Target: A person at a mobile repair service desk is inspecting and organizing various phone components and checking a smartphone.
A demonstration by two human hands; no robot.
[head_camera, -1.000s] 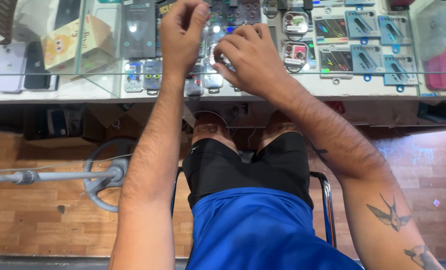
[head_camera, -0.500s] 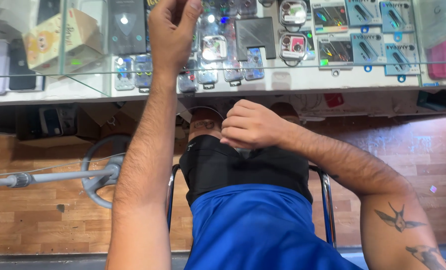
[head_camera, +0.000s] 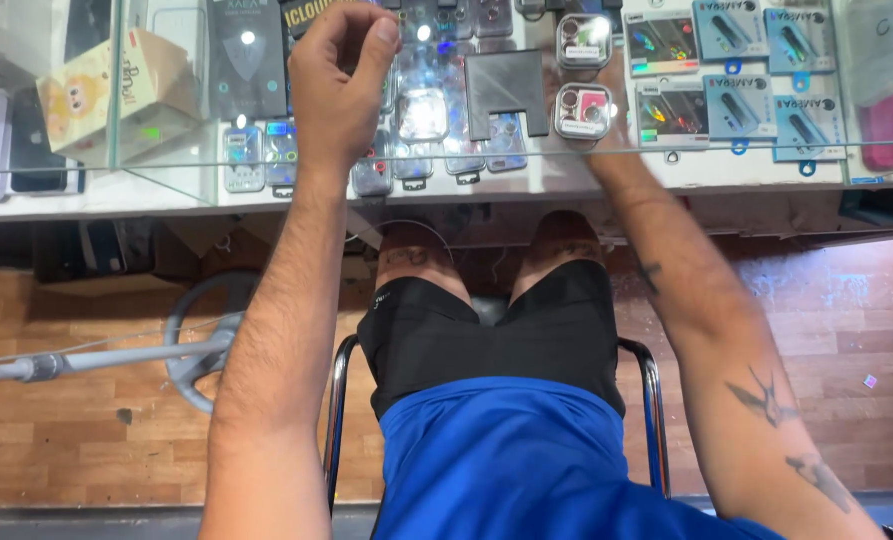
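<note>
While the left hand [head_camera: 341, 85] pinches shut on something unseen, the right hand [head_camera: 611, 105] reaches under the glass bench [head_camera: 526, 175] at 1 o'clock, its grip hidden, near light, slick, fragile lens-protector packs [head_camera: 581, 110]; hold edges.

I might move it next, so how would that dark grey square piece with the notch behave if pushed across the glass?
The dark grey square piece looks thin and flat, so it probably slides rather than rolls or tips. It seems stiff, holding straight edges. On the smooth glass counter it may skid easily, and could be awkward to lift by its edge.
</note>
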